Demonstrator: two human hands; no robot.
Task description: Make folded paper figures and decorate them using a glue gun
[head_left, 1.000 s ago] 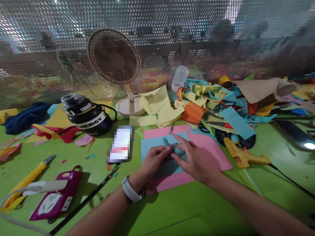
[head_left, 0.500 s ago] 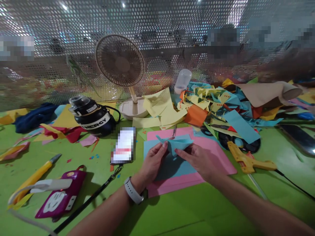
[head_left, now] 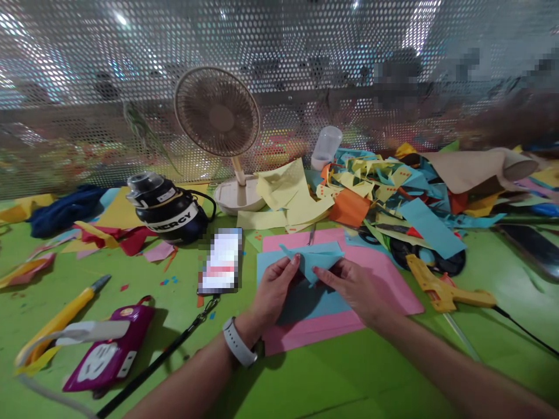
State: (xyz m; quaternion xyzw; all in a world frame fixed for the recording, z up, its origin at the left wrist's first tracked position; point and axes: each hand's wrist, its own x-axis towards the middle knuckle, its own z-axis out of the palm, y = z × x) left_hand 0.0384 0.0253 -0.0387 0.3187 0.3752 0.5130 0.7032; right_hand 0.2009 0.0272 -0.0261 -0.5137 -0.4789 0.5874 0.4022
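Between both hands is a folded piece of light-blue paper (head_left: 321, 262), held a little above the sheets on the table. My left hand (head_left: 277, 286), with a pale watch band at the wrist, pinches its left side between thumb and fingers. On the other side my right hand (head_left: 351, 288) grips the paper, thumb in front and fingers mostly hidden behind. Beneath them lies a flat blue sheet (head_left: 301, 308) on top of a larger pink sheet (head_left: 388, 285). A thin metal tool, partly covered, shows just behind the folded paper.
A yellow glue gun (head_left: 445, 288) lies to the right, near a dark phone (head_left: 533, 250). Paper scraps (head_left: 371, 186) heap up behind. Leftward are a lit phone (head_left: 220, 260), a black bottle (head_left: 168, 209), a purple power bank (head_left: 111, 352) and a yellow cutter (head_left: 65, 317). A fan (head_left: 218, 113) stands at the back.
The folded blue paper has tipped slightly, showing more of its front face. Both hands keep their grip. The whole view has shifted slightly.
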